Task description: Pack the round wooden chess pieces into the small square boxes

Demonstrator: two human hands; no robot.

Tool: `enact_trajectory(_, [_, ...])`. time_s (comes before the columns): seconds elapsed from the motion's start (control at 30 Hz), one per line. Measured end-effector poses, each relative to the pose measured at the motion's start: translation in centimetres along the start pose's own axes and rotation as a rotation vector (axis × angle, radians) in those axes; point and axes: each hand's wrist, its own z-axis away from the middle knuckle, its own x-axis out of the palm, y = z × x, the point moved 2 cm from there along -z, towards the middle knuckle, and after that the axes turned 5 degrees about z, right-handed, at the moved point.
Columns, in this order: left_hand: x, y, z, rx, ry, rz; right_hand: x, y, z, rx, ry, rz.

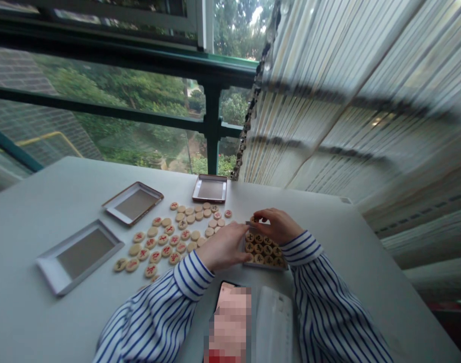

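My right hand pinches a round Chinese chess piece at the far left corner of a shallow box. Inside the box lie rows of pieces with dark characters, partly covered by my hands. On the left wall of this box rests my left hand, its thumb and fingers apart and holding that edge. Left of it, many loose wooden pieces are spread over the white table, several with red characters and others blank side up. Some pieces are hidden behind my left hand and sleeve.
Three shallow trays stand beyond the pieces: a large one at left, a brown-rimmed one, and a smaller one near the window. A phone and a whitish translucent object lie close to me. A string curtain hangs at right.
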Motion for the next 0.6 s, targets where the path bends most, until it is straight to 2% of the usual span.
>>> enact_trajectory(0.13, [0.4, 0.1, 0.0, -0.015, -0.058, -0.150, 0.5, -0.1, -0.1, 0.036, -0.108, 0.077])
enact_trajectory(0.27, [0.6, 0.3, 0.1, -0.061, -0.090, -0.203, 0.9, -0.2, 0.0, 0.076, -0.200, 0.158])
enact_trajectory(0.6, [1.0, 0.1, 0.2, -0.042, -0.098, -0.222, 1.0, -1.1, 0.2, 0.146, -0.296, 0.321])
